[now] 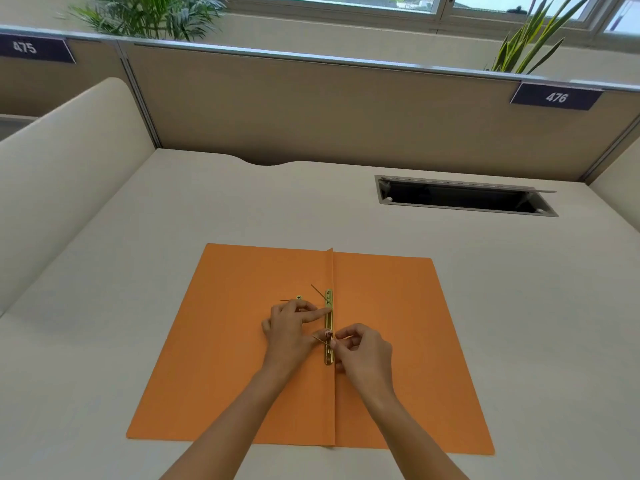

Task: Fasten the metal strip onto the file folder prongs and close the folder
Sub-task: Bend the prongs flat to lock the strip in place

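Your orange file folder (242,341) lies fully open and flat on the cream desk (104,306), its centre crease running away from you. Take that crease as your landmark. The gold metal strip (328,322) lies lengthwise along it, about halfway up the folder, just on the left side of the fold. Two thin prongs (318,292) stick up through the strip and lean out to the left of the crease, one near the strip's far end, one near its near end.

Your left hand (289,332) rests on the folder left of the crease, forefinger stretched out so its tip presses on the strip, the other fingers loosely curled. Your right hand (363,355) sits right of the crease, thumb and forefinger pinched together at the near prong. A small gold piece (299,297) lies on the left leaf, beyond your left knuckles.
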